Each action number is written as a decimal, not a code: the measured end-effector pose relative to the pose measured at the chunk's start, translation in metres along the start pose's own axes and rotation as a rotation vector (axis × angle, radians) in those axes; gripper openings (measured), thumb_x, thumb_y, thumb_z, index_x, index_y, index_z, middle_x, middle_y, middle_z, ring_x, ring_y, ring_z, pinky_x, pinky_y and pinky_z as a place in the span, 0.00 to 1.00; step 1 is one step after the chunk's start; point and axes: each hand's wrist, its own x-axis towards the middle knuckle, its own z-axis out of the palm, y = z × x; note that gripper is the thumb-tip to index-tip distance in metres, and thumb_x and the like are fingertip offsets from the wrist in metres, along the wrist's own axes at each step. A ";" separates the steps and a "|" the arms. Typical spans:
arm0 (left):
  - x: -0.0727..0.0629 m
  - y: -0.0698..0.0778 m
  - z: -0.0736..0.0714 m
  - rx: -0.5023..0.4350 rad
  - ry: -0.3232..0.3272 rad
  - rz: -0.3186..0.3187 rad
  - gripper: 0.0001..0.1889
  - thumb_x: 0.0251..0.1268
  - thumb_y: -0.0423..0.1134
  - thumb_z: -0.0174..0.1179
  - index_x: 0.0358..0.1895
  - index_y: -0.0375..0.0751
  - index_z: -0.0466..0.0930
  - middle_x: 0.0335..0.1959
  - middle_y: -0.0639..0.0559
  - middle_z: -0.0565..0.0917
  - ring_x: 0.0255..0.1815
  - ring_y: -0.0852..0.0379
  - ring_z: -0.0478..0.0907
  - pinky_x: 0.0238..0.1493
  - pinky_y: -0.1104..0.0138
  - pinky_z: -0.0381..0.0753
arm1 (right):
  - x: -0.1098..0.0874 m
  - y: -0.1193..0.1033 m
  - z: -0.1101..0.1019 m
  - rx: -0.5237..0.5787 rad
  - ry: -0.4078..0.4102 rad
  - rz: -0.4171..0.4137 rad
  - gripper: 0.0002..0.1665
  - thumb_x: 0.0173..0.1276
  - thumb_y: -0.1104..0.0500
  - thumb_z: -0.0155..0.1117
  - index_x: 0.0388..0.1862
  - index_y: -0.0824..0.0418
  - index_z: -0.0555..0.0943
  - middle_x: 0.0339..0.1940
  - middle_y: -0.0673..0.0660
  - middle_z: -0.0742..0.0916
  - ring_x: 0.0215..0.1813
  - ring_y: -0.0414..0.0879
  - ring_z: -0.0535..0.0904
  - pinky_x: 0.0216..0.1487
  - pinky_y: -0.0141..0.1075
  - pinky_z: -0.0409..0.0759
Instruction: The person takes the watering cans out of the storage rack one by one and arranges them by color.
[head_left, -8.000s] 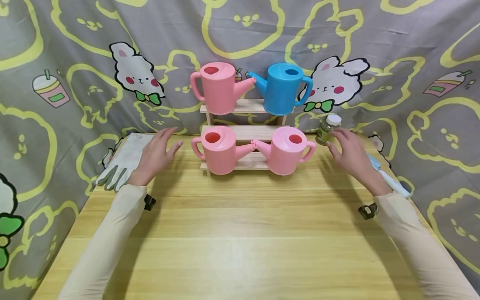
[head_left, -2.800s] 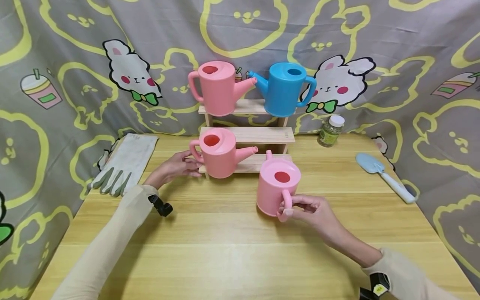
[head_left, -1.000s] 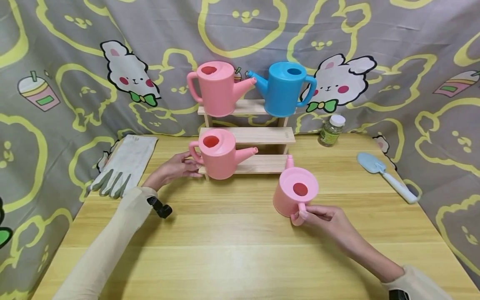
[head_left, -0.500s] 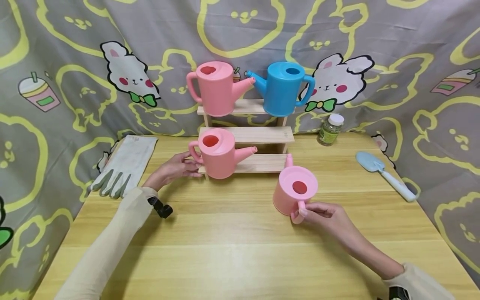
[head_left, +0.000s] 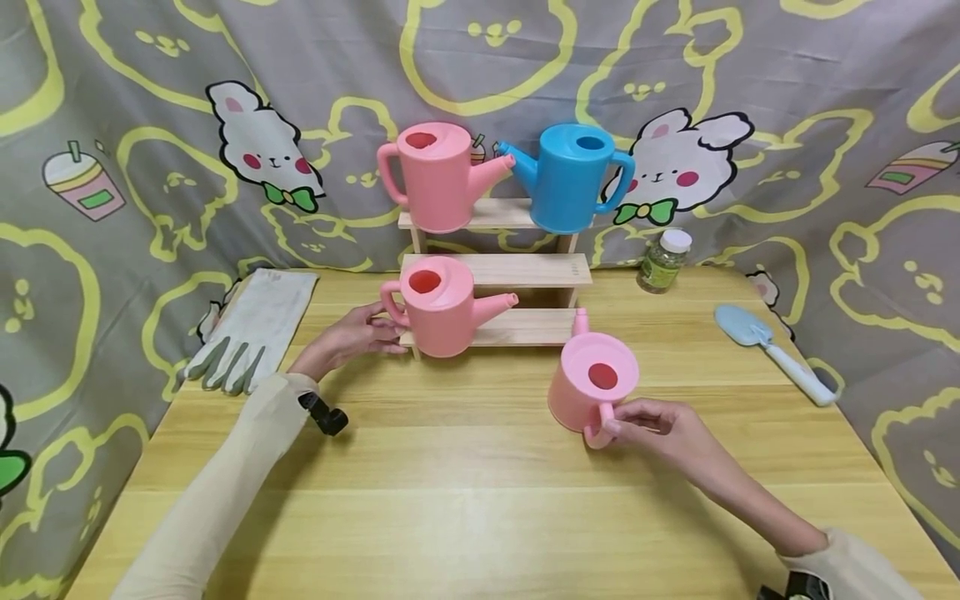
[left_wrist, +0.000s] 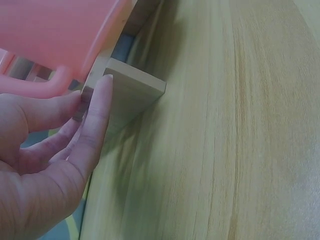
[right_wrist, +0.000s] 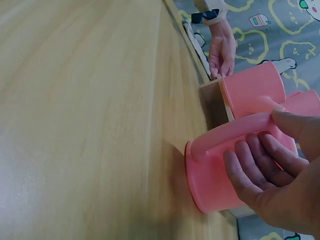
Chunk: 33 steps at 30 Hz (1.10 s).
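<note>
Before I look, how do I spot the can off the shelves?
Find the wooden rack on the table. In front of its right end is a pink watering can. Only this can is in the right grip, its spout toward the rack.

4 wtrg cans [head_left: 576,393]; jar [head_left: 658,271], trowel [head_left: 787,364], rack [head_left: 517,269] 1 ea.

This is a curtained-off nook, room type unclear. Cartoon-printed fabric [head_left: 337,54] hangs behind the wood-grain table [head_left: 465,508] and along both sides.
</note>
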 end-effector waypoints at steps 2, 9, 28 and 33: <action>0.000 0.000 0.000 0.003 0.001 -0.001 0.33 0.79 0.22 0.49 0.83 0.31 0.50 0.52 0.50 0.84 0.54 0.51 0.85 0.64 0.55 0.87 | 0.000 0.000 -0.001 -0.009 -0.007 -0.004 0.16 0.72 0.55 0.73 0.52 0.64 0.88 0.50 0.56 0.90 0.47 0.34 0.86 0.47 0.27 0.86; 0.001 0.000 0.002 0.007 -0.005 0.006 0.33 0.80 0.23 0.49 0.83 0.31 0.50 0.57 0.46 0.81 0.60 0.45 0.82 0.65 0.55 0.86 | -0.001 0.000 -0.005 0.019 -0.053 0.004 0.18 0.74 0.53 0.72 0.55 0.63 0.88 0.53 0.58 0.90 0.51 0.34 0.85 0.51 0.26 0.85; -0.002 0.002 -0.001 0.018 -0.010 0.039 0.31 0.80 0.24 0.51 0.81 0.27 0.52 0.50 0.50 0.85 0.45 0.55 0.88 0.63 0.53 0.88 | 0.008 0.008 0.002 0.173 -0.160 0.027 0.18 0.75 0.55 0.70 0.57 0.63 0.87 0.53 0.60 0.92 0.54 0.39 0.86 0.57 0.25 0.82; -0.002 0.002 0.000 0.022 0.014 0.032 0.31 0.79 0.24 0.53 0.80 0.27 0.54 0.51 0.46 0.85 0.43 0.55 0.88 0.63 0.53 0.88 | 0.009 0.012 0.004 0.195 -0.163 -0.011 0.17 0.76 0.56 0.69 0.57 0.65 0.86 0.53 0.62 0.91 0.54 0.40 0.87 0.56 0.26 0.84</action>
